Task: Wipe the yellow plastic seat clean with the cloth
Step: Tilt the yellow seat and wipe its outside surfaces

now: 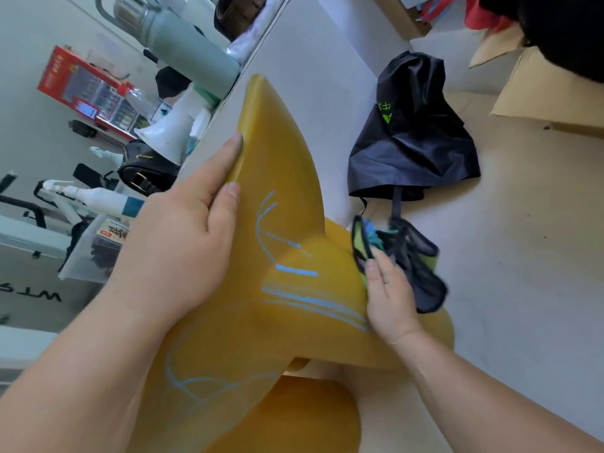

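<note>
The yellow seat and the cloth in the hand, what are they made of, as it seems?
Yellow seat: likely moulded plastic, smooth and slightly translucent, with soft sheen and blue marks on it. Cloth: soft fabric, dark with green and blue parts, crumpled and folding limply.

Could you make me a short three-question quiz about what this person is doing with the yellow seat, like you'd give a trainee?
1. True or false: the right hand presses a cloth against the yellow plastic seat.
2. What colour are the scribbled marks on the seat? A) red B) light blue C) black
3. What is the left hand doing?

Key:
1. True. The cloth is bunched at the seat's right edge, under the fingers.
2. B. Light blue lines run across the middle and lower part of the seat, so it is not yet clean.
3. It grips the seat's left edge, steadying it, with its fingers lying on the yellow surface.
</note>
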A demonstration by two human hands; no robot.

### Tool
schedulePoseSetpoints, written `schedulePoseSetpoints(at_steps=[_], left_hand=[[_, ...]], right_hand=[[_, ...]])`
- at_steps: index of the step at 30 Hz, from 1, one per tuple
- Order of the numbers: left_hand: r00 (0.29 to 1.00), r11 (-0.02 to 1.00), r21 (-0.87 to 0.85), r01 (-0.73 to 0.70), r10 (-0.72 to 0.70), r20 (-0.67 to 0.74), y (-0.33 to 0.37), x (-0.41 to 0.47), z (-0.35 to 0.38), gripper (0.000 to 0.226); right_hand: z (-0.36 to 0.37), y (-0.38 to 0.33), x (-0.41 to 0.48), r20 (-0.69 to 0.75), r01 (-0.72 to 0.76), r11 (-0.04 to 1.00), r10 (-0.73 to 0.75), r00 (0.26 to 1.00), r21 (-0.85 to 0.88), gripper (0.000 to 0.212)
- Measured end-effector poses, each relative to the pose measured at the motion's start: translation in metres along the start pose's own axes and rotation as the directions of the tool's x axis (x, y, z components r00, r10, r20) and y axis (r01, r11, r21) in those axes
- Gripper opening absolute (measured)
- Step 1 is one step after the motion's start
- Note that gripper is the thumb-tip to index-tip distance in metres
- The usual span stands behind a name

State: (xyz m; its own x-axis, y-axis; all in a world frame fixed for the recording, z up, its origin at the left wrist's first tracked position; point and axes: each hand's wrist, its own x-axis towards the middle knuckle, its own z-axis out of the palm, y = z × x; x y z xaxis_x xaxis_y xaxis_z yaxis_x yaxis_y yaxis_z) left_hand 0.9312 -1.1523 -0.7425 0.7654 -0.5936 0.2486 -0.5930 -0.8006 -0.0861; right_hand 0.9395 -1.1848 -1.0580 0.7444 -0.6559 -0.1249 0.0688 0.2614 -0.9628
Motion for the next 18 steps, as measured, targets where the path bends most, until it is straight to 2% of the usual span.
schedulePoseSetpoints(at_steps=[2,6,8,10,12,15,17,18], left_hand=[[1.0,1.0,0.011,0.003,-0.002,-0.007,0.0,0.0,0.0,0.048],[1.0,1.0,-0.018,-0.006,0.005,-0.026,-0.001,0.0,0.004,0.046],[0.999,1.0,-0.013,-0.003,0.003,-0.036,-0.001,-0.001,0.006,0.045],[0.999,1.0,-0.004,-0.007,0.007,-0.05,-0.002,0.001,0.007,0.045],[0.999,1.0,0.008,-0.011,0.012,-0.053,-0.002,0.001,0.007,0.046],[0.999,1.0,0.001,-0.008,0.008,-0.041,-0.002,-0.001,0.004,0.047],[0.999,1.0,-0.007,-0.001,0.001,-0.037,0.0,-0.002,0.002,0.046],[0.999,1.0,-0.006,0.001,-0.001,-0.037,0.0,-0.002,0.001,0.046]], right_hand=[[-0.013,0.033,0.002,0.009,-0.167,0.986,0.167,0.986,-0.026,0.05],[-0.017,0.061,-0.012,-0.089,-0.331,0.943,0.334,0.939,0.043,0.056],[0.0,0.027,-0.017,-0.125,-0.252,0.966,0.257,0.958,0.057,0.053],[0.019,-0.023,-0.017,-0.079,-0.033,0.998,0.038,0.996,0.06,0.05],[0.029,-0.06,-0.02,-0.002,0.112,0.987,-0.112,0.994,0.113,0.048],[0.021,-0.058,-0.022,0.001,0.168,0.945,-0.176,0.984,0.28,0.04],[0.007,-0.039,-0.018,-0.013,0.172,0.955,-0.174,0.985,0.243,0.043],[0.0,-0.025,-0.015,-0.015,0.124,0.972,-0.124,0.992,0.201,0.042]])
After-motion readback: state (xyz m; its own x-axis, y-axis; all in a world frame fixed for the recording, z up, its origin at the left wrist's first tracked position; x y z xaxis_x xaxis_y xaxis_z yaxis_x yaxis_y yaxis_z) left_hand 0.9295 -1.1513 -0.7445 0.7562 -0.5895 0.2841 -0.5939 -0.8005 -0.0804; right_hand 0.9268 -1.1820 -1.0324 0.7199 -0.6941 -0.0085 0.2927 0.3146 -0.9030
